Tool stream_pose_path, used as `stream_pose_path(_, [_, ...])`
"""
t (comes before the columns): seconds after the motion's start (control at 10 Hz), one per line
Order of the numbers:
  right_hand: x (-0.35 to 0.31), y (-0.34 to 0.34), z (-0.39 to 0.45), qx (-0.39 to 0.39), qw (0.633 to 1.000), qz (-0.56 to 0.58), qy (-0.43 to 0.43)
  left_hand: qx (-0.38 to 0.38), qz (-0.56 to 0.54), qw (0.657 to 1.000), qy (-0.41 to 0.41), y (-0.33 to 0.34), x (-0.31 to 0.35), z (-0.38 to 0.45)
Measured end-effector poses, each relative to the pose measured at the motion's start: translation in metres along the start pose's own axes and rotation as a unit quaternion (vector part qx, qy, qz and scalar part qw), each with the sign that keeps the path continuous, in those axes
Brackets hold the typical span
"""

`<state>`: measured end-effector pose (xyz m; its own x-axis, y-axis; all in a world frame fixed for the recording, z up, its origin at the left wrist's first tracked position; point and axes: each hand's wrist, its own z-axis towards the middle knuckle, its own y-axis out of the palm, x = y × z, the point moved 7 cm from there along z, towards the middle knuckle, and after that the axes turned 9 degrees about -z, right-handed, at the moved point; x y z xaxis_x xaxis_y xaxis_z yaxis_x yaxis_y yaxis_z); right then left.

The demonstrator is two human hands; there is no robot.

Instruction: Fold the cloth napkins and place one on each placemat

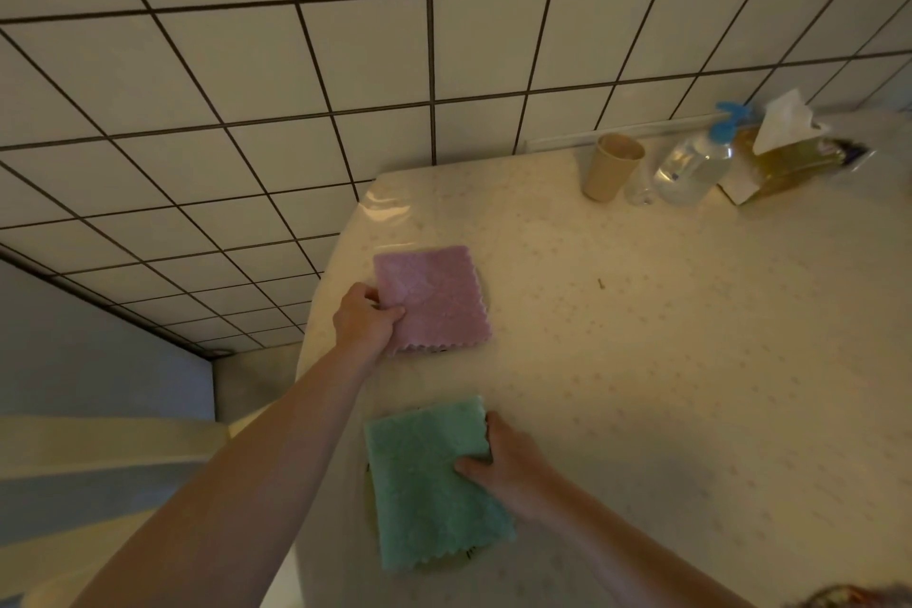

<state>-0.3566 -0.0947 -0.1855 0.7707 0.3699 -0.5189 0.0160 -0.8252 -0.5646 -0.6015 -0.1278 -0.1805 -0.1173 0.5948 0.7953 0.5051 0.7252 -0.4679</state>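
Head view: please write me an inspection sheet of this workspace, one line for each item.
Surface: pale speckled table under a glossy cover; one small dark speck lies on it.
Job's things: folded pink napkin and folded green napkin lie flat near the table's left edge; placemats mostly hidden beneath, only slivers show.
Clutter: beige cup, clear bottle with blue top, tissue pack, all at the far edge.
Hands: left hand pinches the pink napkin's near-left corner; right hand holds the green napkin's right edge, thumb on top.
Cables: nothing seen.
Surroundings: white tiled floor with dark grout.
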Motion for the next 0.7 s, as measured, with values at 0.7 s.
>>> stream_pose_path(0.7, [0.011, -0.006, -0.099, 0.103, 0.962, -0.251, -0.030, -0.024, 0.244, 0.949, 0.200, -0.034, -0.013, -0.146])
